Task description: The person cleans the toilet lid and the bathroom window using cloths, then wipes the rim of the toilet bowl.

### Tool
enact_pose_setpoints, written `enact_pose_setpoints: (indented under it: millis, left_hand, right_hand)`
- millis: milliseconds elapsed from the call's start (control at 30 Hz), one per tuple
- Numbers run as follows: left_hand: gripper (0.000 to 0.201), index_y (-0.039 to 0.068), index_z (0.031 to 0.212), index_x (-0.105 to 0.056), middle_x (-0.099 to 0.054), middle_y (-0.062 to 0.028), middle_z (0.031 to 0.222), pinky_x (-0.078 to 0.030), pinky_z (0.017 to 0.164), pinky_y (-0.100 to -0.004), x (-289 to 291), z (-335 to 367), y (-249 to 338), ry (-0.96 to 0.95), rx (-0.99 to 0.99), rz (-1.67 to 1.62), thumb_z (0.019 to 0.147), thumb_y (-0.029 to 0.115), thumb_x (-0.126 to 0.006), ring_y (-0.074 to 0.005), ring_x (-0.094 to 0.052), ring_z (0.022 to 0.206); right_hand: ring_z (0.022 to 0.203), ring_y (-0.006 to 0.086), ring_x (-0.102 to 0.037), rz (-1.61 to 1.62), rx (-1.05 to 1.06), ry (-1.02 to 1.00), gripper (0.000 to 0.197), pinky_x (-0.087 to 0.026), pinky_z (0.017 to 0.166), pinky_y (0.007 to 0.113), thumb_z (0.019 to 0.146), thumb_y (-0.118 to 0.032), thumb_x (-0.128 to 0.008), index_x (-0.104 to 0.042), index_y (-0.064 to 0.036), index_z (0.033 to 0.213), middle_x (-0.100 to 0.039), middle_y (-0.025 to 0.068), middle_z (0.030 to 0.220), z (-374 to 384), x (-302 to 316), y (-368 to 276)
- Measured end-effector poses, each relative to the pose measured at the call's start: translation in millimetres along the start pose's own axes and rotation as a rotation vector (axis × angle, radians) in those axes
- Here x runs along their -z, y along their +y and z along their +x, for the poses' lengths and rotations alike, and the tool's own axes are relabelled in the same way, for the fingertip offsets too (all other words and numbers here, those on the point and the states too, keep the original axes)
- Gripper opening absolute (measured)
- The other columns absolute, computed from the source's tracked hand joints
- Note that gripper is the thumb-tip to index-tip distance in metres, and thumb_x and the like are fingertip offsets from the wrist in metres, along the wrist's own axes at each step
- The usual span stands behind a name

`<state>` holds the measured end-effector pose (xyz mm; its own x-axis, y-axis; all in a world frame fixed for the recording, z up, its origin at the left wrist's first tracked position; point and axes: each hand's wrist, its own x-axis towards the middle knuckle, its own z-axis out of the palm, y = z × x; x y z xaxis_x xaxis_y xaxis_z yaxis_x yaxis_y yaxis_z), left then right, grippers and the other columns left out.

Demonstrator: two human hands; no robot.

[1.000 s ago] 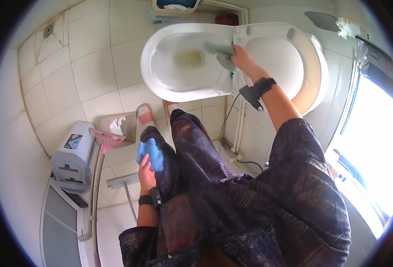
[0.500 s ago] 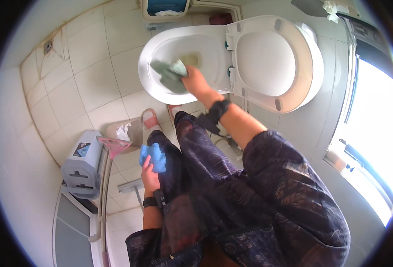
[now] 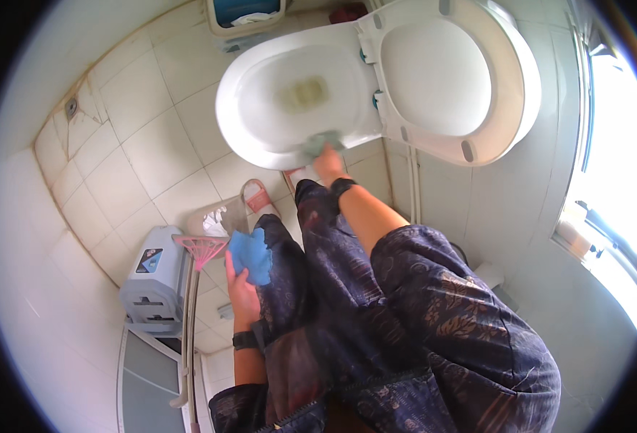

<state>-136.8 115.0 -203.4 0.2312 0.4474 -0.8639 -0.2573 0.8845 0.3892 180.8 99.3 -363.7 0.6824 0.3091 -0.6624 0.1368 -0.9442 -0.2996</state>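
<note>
Half the green cloth (image 3: 323, 141) hides beneath the right hand (image 3: 329, 162).

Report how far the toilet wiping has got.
Done: seat and lid are raised, and the far rim looks clean. In hand: the right hand presses a green cloth on the near rim of the bowl; the left hand holds a blue cloth by the knee. Left: a yellowish stain in the bowl.

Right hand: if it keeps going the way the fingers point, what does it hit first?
The right hand already presses a grey-green cloth on the toilet rim. Straight on, it would likely slide into the bowl; depth is unclear.
</note>
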Motion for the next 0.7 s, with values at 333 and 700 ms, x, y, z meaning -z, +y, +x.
enact_pose_setpoints:
  millis: [333,700]
  left_hand:
    - [0.069,0.011,0.145,-0.011,-0.026,-0.0144,0.144,-0.026,0.107,-0.0408,-10,-9,21,-0.023,-0.035,0.056,0.083,-0.005,-0.038,-0.0270,-0.031,0.130]
    - [0.072,0.013,0.145,-0.012,-0.027,-0.0135,0.144,-0.026,0.107,-0.0402,-20,-6,-7,-0.060,0.017,0.077,0.082,-0.005,-0.042,-0.0266,-0.032,0.130]
  right_hand:
    - [0.102,0.0374,-0.051,0.203,0.482,0.091,0.046,-0.043,0.088,0.042,0.067,0.007,-0.048,-0.059,-0.0108,0.108,-0.053,0.0164,0.106,-98,77,-80]
    - [0.098,0.0222,-0.049,-1.238,0.689,0.353,0.013,-0.041,0.084,0.033,0.071,-0.014,-0.057,-0.066,-0.0070,0.077,-0.052,0.0081,0.109,-15,219,38]
